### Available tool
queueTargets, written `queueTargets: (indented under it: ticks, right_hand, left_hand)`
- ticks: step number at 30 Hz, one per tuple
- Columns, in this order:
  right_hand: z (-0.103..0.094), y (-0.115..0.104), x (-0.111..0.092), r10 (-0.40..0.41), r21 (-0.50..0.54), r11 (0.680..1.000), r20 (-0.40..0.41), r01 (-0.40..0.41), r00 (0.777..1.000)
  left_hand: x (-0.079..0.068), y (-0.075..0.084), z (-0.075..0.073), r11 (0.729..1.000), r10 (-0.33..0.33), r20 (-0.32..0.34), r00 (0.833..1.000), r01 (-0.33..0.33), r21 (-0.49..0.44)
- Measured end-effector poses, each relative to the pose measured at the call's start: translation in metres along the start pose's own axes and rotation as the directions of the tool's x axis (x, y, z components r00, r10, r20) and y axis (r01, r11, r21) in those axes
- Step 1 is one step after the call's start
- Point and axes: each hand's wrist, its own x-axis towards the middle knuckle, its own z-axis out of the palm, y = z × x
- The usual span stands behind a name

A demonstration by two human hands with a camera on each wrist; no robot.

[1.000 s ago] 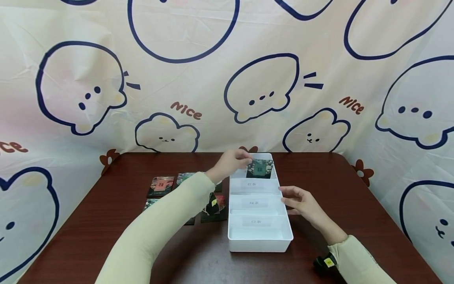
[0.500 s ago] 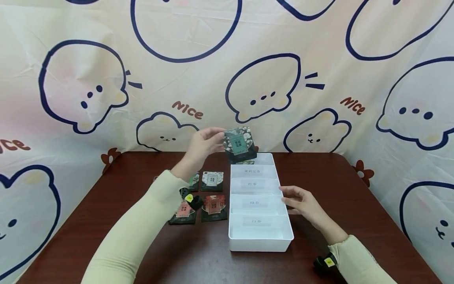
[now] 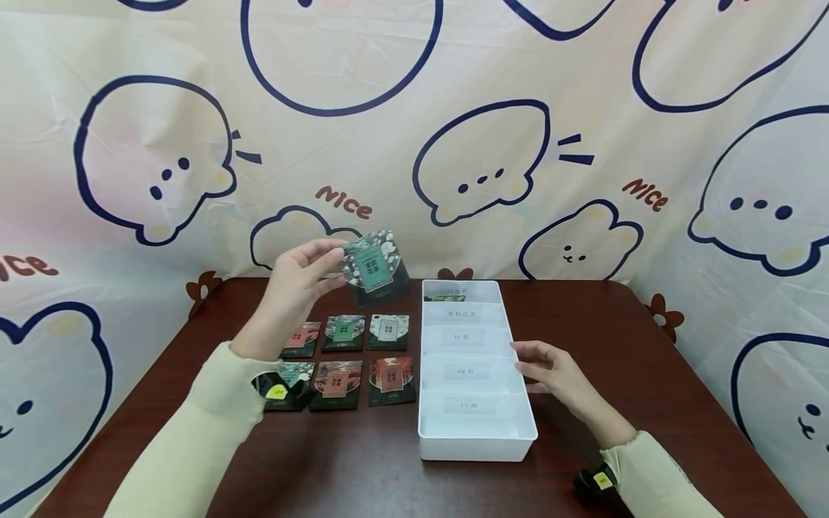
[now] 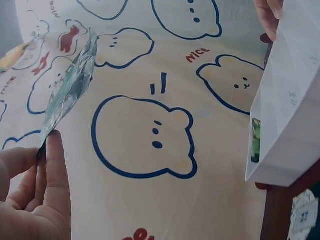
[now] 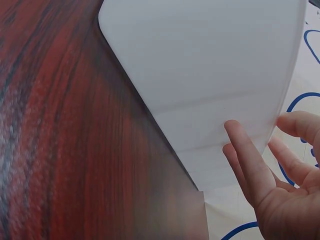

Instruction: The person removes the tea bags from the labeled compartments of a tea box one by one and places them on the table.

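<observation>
My left hand (image 3: 294, 291) pinches a dark tea sachet (image 3: 374, 270) with a green label by its edge, held up above the table's far left part. In the left wrist view the sachet (image 4: 70, 87) appears nearly edge-on, its foil side shining, between thumb and fingers. A long white box (image 3: 476, 449) with several labelled compartments stands on the table. Against its right side rest the fingertips of my right hand (image 3: 562, 378), fingers fairly straight; the right wrist view shows them at the box wall (image 5: 200, 65). A green sachet (image 3: 444, 298) shows inside the farthest compartment.
Left of the box, several tea sachets lie in two rows, among them a white-labelled one (image 3: 388, 331) and a red-labelled one (image 3: 391, 380). My left forearm partly covers the nearest left one. A patterned cloth (image 3: 382, 158) hangs behind the dark wooden table (image 3: 363, 467).
My left hand has lifted the green-labelled sachet from over the box's far end and carried it left, uncovering the sachets on the table. The right hand has stayed at the box.
</observation>
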Motion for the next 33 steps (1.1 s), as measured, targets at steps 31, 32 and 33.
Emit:
queueTargets:
  ticks: [31, 32, 33]
  right_hand:
    - [0.001, -0.003, -0.002, 0.001, -0.018, 1.000, -0.004, -0.001, 1.000]
    - [0.001, -0.003, -0.002, 0.001, -0.020, 1.000, -0.005, -0.002, 1.000]
    - [0.001, -0.003, -0.001, 0.003, -0.022, 1.000, -0.006, -0.003, 1.000]
  left_hand:
    - [-0.077, -0.098, -0.043, 0.889, -0.423, 0.086, 0.902, 0.395, 0.231]
    - [-0.078, -0.102, -0.042, 0.887, -0.430, 0.092, 0.898, 0.401, 0.230]
    - [-0.079, -0.105, -0.041, 0.885, -0.434, 0.097, 0.896, 0.403, 0.232]
